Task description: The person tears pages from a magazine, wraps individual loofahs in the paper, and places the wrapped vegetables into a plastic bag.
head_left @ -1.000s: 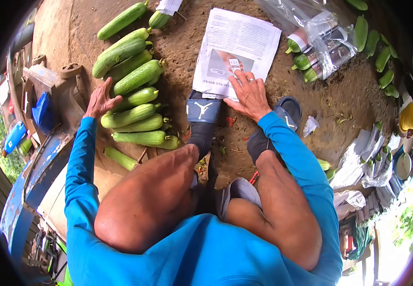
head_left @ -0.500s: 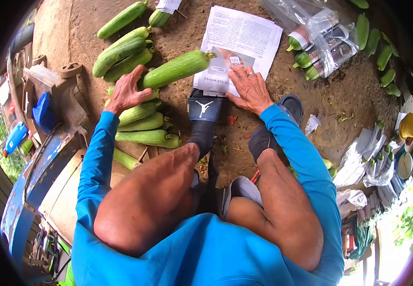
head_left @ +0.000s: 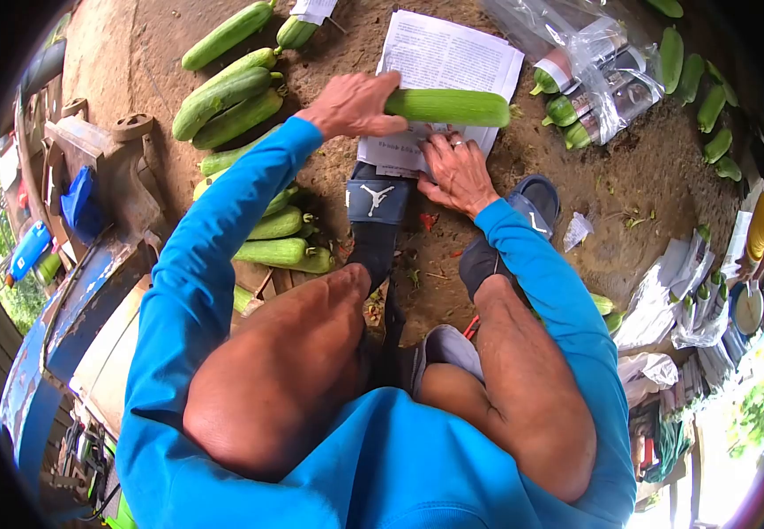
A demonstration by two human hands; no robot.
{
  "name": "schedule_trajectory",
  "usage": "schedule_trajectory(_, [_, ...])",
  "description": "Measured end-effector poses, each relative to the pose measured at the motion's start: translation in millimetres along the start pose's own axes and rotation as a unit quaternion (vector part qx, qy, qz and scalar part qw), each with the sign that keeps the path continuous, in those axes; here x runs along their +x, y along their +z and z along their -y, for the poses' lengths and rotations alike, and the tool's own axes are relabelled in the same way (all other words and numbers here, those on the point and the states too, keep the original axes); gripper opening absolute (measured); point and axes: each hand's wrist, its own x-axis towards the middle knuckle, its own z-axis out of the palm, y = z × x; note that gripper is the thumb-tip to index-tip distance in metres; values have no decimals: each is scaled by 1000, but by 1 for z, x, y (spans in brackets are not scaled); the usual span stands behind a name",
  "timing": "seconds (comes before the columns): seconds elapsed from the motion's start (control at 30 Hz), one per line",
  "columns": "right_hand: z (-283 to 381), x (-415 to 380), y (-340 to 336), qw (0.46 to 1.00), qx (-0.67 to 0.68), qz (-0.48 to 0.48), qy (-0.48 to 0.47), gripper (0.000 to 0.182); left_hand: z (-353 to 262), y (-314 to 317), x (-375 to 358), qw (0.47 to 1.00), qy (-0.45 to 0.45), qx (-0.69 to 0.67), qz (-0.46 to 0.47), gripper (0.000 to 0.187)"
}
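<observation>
My left hand point(head_left: 355, 104) is closed around one end of a green luffa gourd point(head_left: 453, 107). The gourd lies crosswise over a stack of printed paper sheets point(head_left: 448, 48). My right hand point(head_left: 461, 175) rests on the lower part of the sheets, just below the gourd, with fingers slightly bent and thumb apart. A ring is on one finger. To the left, several more luffa gourds point(head_left: 223, 104) lie on the ground, and others point(head_left: 276, 252) are piled beneath my left arm.
Paper-wrapped gourds in a clear plastic bag point(head_left: 607, 84) lie at the upper right. Loose gourds point(head_left: 689, 78) line the far right, above paper bundles point(head_left: 655, 300). My sandalled feet point(head_left: 378, 201) are close to the sheets. A rusty metal piece point(head_left: 104, 189) stands left.
My left hand has carried the gourd rightward from above the pile onto the paper, turning it level. My right hand's fingers have drawn in and bent slightly.
</observation>
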Motion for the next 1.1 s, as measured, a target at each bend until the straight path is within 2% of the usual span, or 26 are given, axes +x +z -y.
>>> schedule_trajectory(0.07, [-1, -3, 3, 1000, 11, -5, 0, 48, -5, 8, 17, 1000, 20, 9, -11, 62])
schedule_trajectory(0.13, [-1, -4, 5, 998, 29, -64, -6, 33, -8, 14, 25, 996, 68, 45, -19, 57])
schedule_trajectory(0.17, [-2, -3, 5, 997, 29, -65, -6, 33, -5, 16, 25, 996, 68, 46, -19, 57])
schedule_trajectory(0.23, [-3, -2, 4, 993, 56, -102, 3, 19, 2, 19, 20, 966, 178, 118, -144, 47])
schedule_trajectory(0.33, [-4, -1, -5, 991, 92, -92, 31, 14, -3, 2, -6, 959, 212, 93, -164, 38])
schedule_trajectory(0.37, [-5, 0, -7, 991, 91, -93, 32, 14, -3, 1, -15, 959, 214, 93, -164, 38])
schedule_trajectory(0.43, [-7, -1, -9, 989, 118, -88, 31, 13, -3, 1, -32, 955, 263, 112, -74, 35])
schedule_trajectory(0.47, [-7, -1, -9, 989, 118, -88, 31, 13, -2, 3, -39, 951, 282, 110, -70, 30])
schedule_trajectory(0.57, [-6, 0, -10, 989, 109, -95, 31, 13, 0, 10, -48, 954, 265, 141, -26, 22])
schedule_trajectory(0.6, [-7, 0, -11, 988, 114, -99, 30, 14, 1, 13, -48, 954, 270, 118, -55, 16])
schedule_trajectory(0.67, [-6, 1, -19, 987, 118, -103, 29, 16, 5, 17, -44, 956, 264, 113, -57, 16])
schedule_trajectory(0.73, [-6, 0, -25, 986, 150, -36, 67, 30, 8, 18, -39, 957, 269, 94, -55, 16])
schedule_trajectory(0.83, [-7, 1, -27, 978, 190, -50, 74, 36, 11, 15, -36, 966, 258, 24, -17, 14])
schedule_trajectory(0.9, [-9, 2, -28, 976, 200, -52, 66, 36, 16, 11, -31, 966, 258, 10, -3, 13])
schedule_trajectory(0.97, [-11, 3, -27, 974, 210, -54, 58, 36, 18, 6, -28, 971, 234, -19, 54, 14])
schedule_trajectory(1.03, [-14, 4, -24, 975, 195, -97, 36, 29, 19, 3, -27, 970, 234, -31, 55, 15])
schedule_trajectory(1.1, [-23, 4, -22, 976, 203, -70, 32, 27, 19, 1, -29, 970, 233, -45, 57, 15])
